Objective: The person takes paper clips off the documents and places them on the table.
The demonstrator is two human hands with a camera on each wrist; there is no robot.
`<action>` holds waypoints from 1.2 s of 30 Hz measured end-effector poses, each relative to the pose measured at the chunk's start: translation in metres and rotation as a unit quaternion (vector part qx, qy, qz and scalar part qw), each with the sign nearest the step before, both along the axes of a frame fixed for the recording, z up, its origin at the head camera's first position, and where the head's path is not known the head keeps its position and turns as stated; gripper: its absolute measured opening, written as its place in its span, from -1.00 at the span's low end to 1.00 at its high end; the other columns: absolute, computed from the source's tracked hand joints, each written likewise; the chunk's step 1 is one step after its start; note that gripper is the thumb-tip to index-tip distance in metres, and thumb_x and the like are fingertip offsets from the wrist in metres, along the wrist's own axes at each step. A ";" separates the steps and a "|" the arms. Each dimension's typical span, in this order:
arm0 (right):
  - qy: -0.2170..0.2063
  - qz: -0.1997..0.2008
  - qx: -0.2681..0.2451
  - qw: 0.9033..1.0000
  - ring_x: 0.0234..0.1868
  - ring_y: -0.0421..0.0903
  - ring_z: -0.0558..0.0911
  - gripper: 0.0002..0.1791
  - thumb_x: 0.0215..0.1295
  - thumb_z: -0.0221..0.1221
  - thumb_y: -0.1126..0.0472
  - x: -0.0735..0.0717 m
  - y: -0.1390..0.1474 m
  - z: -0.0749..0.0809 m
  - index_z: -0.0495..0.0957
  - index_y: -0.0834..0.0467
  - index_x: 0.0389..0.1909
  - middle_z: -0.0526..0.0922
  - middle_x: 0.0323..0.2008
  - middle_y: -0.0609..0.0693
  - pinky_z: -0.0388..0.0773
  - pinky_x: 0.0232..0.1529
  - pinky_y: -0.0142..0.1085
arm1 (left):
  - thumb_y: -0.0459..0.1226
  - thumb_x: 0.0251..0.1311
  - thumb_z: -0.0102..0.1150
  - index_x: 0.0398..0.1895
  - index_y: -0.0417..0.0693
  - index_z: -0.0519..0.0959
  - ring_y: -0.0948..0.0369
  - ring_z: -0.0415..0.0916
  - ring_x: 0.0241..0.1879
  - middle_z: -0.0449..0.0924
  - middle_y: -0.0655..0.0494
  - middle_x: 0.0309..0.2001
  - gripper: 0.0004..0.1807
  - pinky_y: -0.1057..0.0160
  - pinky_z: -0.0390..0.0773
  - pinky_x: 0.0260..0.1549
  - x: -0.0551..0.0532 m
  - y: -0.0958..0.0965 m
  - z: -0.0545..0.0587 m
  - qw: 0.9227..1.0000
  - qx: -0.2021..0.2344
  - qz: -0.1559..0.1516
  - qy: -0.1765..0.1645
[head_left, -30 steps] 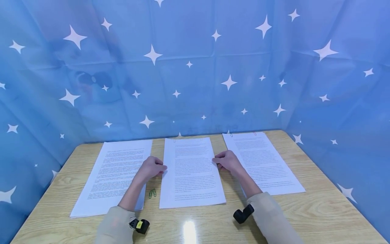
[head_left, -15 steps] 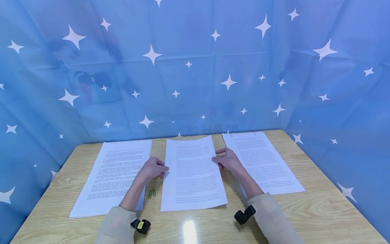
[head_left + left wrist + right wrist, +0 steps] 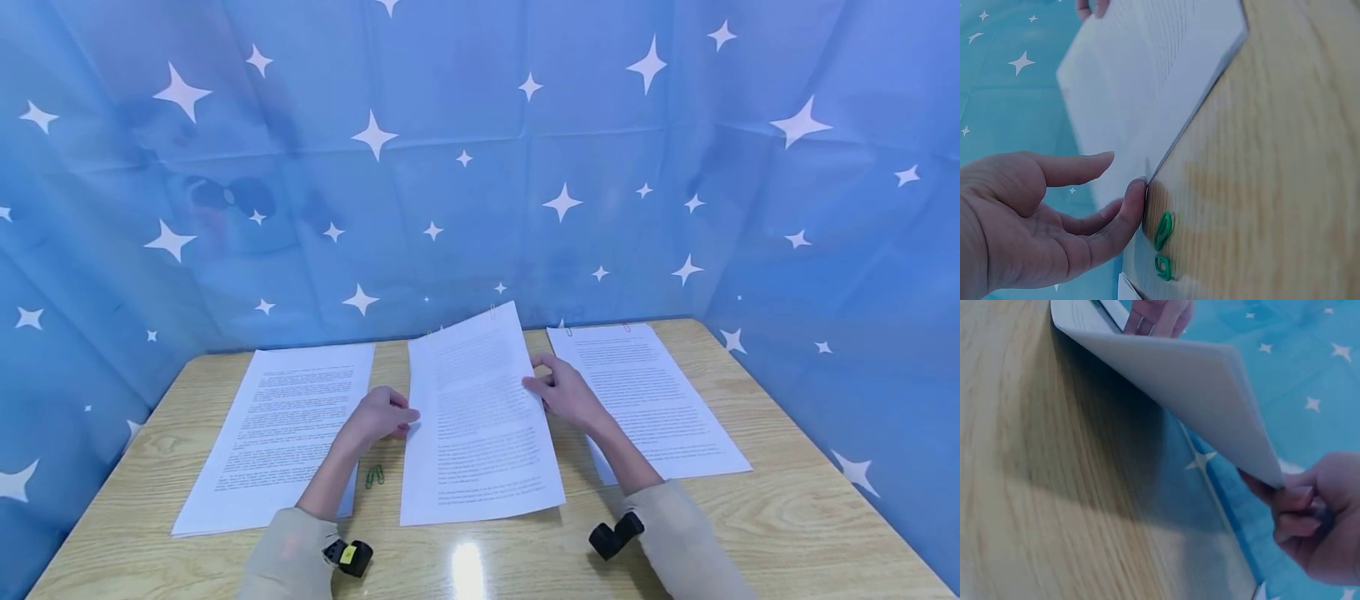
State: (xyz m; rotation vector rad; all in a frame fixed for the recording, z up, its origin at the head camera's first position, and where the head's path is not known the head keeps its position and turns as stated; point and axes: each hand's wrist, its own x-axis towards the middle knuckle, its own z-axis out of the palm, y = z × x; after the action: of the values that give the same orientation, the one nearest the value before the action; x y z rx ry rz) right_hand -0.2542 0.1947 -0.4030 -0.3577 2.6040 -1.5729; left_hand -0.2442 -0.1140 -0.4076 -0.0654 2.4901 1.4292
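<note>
Pinching both sides, our left hand (image 3: 379, 412) and right hand (image 3: 567, 395) hold the clipped paper stack (image 3: 477, 421) toward the table's far edge (image 3: 392, 343); we advise even pressure.

Head view looks forward-down; close wrist views share the middle papers (image 3: 483, 425).
</note>
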 end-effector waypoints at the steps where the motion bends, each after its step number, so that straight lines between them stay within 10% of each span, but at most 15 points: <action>1: 0.005 0.006 -0.010 1.000 -0.62 -0.19 0.46 -0.71 0.55 0.06 0.28 0.001 0.001 0.001 0.41 0.31 0.18 0.69 -0.46 0.11 0.39 -0.54 -0.37 | -0.40 0.27 0.27 0.02 -0.47 0.43 0.04 0.65 -0.27 0.54 -0.23 -0.15 -0.64 0.14 0.66 -0.20 0.000 0.000 0.001 1.000 0.004 0.001 -0.002; 9: 0.030 0.025 -0.064 0.997 -0.76 -0.22 0.12 -0.76 0.56 0.05 0.28 0.006 0.007 0.009 0.43 0.26 0.14 0.44 -0.69 0.09 0.10 -0.67 -0.40 | -0.35 0.33 0.24 -0.03 -0.40 0.53 0.09 0.55 -0.38 0.57 -0.08 -0.31 -0.73 0.20 0.54 -0.39 0.000 -0.003 -0.001 0.999 0.020 -0.018 0.027; 26: 0.050 0.012 -0.041 0.998 -0.74 -0.18 0.20 -0.80 0.53 0.11 0.20 0.013 0.019 0.009 0.40 0.26 -0.04 0.24 -0.74 -0.06 0.14 -0.66 -0.37 | -0.35 0.28 0.34 -0.32 -0.22 0.66 0.07 0.60 -0.44 0.62 0.03 -0.45 -0.91 0.02 0.64 -0.36 0.016 -0.009 0.016 0.988 0.037 0.012 0.151; 36: 0.042 0.075 -0.033 0.996 -0.69 -0.14 0.23 -0.72 0.54 0.11 0.16 0.018 0.028 0.011 0.33 0.28 -0.29 0.23 -0.70 -0.04 0.20 -0.60 -0.32 | -0.40 0.27 0.32 -0.41 -0.17 0.64 -0.09 0.61 -0.41 0.59 0.05 -0.50 -0.90 0.29 0.50 -0.53 0.028 -0.008 0.021 0.982 0.027 0.009 0.189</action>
State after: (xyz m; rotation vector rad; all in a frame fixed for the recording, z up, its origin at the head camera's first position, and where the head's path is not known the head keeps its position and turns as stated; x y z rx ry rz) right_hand -0.2367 0.2231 -0.3920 -0.6212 2.5218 -1.6286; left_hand -0.2167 -0.1223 -0.3868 0.2159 2.7476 1.6467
